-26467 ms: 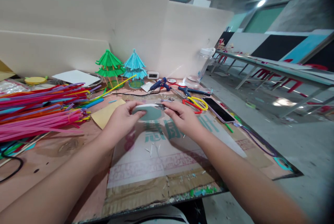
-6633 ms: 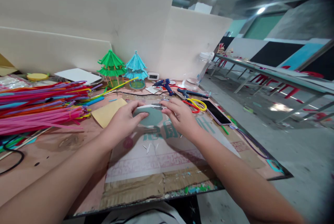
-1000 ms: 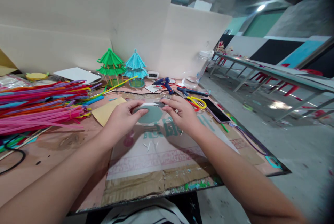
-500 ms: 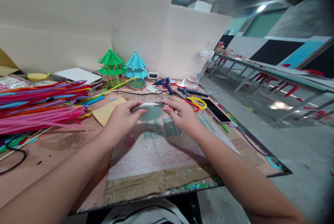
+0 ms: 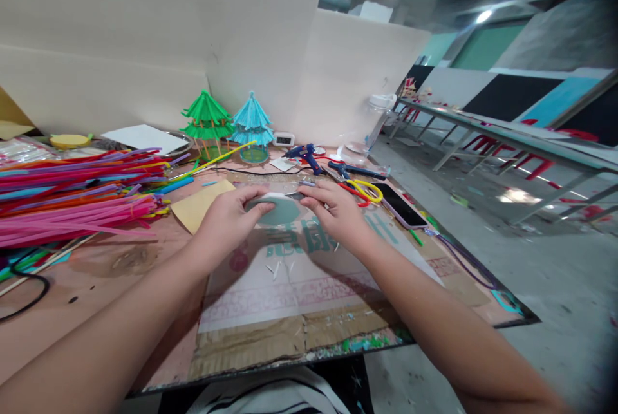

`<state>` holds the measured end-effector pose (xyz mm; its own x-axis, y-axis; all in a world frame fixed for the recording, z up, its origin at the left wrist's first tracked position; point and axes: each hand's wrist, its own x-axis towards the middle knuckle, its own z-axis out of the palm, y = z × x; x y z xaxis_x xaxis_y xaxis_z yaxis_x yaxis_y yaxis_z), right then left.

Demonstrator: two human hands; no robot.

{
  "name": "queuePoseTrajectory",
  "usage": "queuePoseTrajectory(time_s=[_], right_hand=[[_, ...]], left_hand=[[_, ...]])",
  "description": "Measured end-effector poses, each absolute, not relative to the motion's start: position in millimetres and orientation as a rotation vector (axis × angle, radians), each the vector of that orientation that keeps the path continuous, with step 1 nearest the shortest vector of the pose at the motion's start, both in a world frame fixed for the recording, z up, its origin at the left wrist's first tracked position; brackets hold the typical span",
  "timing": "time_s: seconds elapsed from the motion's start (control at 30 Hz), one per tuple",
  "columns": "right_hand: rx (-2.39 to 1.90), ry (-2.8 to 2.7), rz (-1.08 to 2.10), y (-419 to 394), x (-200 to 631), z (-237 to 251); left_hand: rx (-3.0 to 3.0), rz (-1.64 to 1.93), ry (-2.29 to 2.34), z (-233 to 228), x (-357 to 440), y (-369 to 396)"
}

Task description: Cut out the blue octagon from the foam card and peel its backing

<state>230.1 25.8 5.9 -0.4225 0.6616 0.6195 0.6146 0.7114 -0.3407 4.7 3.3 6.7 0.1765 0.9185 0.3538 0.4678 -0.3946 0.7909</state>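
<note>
Between the thumb and fingers of my left hand (image 5: 239,211) is a round grey-green disc (image 5: 280,213) with a white upper edge, held tilted above a printed sheet. My right hand (image 5: 331,208) pinches a small dark grey blade (image 5: 294,196) against the disc's upper right edge. Its handle is hidden by my fingers. The printed sheet (image 5: 299,291) beneath both hands shows green characters and a pink border. Thin white slivers (image 5: 274,270) lie on it.
Bundled pipe cleaners (image 5: 82,195) cover the left. Behind stand green (image 5: 206,124) and blue (image 5: 252,124) tiered-roof models and a glue gun (image 5: 305,156). To the right are yellow-handled scissors (image 5: 365,190), a phone (image 5: 402,205) and a clear bottle (image 5: 376,121). Torn cardboard (image 5: 251,353) lines the front edge.
The blade in my right hand has turned and shows as a thinner sliver at the disc's edge. More of the disc's face shows. Both arms stay nearly still.
</note>
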Motion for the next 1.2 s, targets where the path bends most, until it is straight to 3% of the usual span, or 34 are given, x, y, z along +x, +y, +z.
queuePoseTrajectory(time_s=[1.2], right_hand=[[-0.912,-2.139,0.042,21.6,225.7,5.4]], left_hand=[[2.171,1.157,1.355,9.6,7.2,-3.1]])
